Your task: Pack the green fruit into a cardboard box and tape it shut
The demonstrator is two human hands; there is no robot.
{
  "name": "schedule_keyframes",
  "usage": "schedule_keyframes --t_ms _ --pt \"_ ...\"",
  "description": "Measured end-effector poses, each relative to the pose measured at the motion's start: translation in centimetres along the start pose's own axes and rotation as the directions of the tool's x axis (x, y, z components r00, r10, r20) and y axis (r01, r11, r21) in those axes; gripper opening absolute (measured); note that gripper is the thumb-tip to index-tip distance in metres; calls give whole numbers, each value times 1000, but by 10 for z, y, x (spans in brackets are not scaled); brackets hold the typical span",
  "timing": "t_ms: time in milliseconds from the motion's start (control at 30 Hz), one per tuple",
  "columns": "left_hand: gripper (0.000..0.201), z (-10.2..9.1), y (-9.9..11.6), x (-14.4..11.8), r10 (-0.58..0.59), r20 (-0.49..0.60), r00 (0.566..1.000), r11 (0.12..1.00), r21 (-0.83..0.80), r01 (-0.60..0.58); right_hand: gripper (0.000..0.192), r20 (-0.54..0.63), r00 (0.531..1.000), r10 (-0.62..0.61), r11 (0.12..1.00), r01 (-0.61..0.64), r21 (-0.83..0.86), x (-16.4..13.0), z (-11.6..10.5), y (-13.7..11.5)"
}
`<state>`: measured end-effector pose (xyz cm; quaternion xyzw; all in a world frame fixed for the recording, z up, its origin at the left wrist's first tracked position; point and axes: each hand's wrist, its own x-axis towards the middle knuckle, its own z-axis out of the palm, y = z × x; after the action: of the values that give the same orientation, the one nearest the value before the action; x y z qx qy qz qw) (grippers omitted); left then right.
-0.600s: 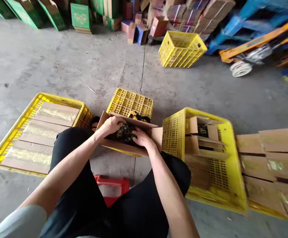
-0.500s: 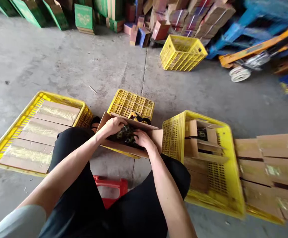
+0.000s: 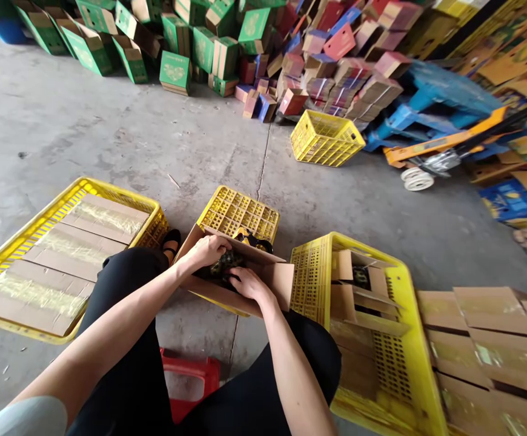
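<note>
An open cardboard box (image 3: 278,280) rests on an upturned yellow crate (image 3: 245,209) between my knees. Inside it lies a dark, shiny patterned plastic bag (image 3: 222,266), bunched toward the left end; what it contains cannot be made out. My left hand (image 3: 209,249) reaches over the box's far left side, fingers closed on the bag's upper edge. Lower and further right, my right hand (image 3: 249,283) is inside the box, fingers curled against the bag's right side, tips partly hidden. A yellow-and-black tape dispenser (image 3: 253,240) sits on the crate just behind the box.
Taped cartons (image 3: 75,245) fill a yellow crate on my left. Another yellow crate (image 3: 404,315) on my right holds open cartons. More cartons (image 3: 495,339) stand beyond it. A red stool (image 3: 211,375) is below me. Ahead are a yellow crate (image 3: 327,142) and an orange pallet jack (image 3: 445,145).
My right hand has moved left within the box, and the dark bag is bunched further left, exposing more of the box's right end. The view has tilted up, showing more stacked boxes.
</note>
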<state>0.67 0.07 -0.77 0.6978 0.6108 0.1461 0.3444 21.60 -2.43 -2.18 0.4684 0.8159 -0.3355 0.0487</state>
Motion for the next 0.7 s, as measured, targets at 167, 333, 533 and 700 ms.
schedule_keyframes --t_ms 167,333,533,700 --pt "32 5 -4 4 27 -24 999 997 -68 -29 40 -296 949 109 994 -99 47 -10 -21 7" --pt "34 13 -2 7 82 -25 996 983 -166 -85 39 -456 872 179 971 -81 227 -27 -40 21" --pt "33 23 -1 10 41 -58 997 988 -144 -49 26 -57 998 17 981 -6 196 -19 -12 11" --pt "32 22 -3 11 42 -52 998 990 -133 -49 28 -167 984 54 994 -37 102 -11 -5 1"
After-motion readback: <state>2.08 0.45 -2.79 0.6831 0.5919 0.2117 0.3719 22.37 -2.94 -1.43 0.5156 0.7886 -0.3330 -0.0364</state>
